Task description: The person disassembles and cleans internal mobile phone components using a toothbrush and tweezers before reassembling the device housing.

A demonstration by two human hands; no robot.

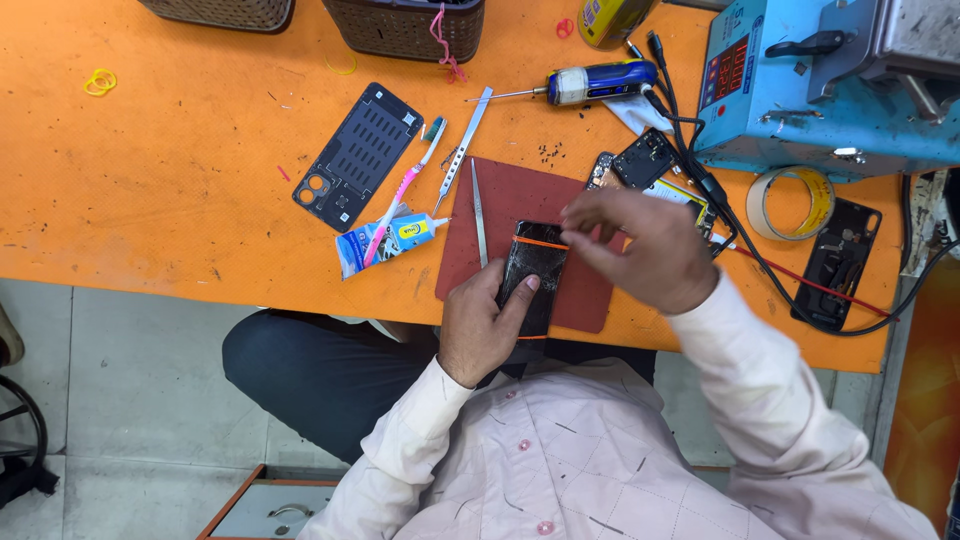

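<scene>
Left hand point(482, 328) grip clamped on black phone point(533, 272) over red mat point(520, 200); right hand point(640, 248) hovers above phone top, fingers loosely apart, holding nothing. Tweezers point(479, 213) beside, on orange worktop point(180, 170).

A glossy black glass phone point(533, 270) was laid on a matt maroon mat point(520, 205). The orange table point(150, 190) was scuffed; metal tweezers point(479, 215) gleamed nearby.
</scene>
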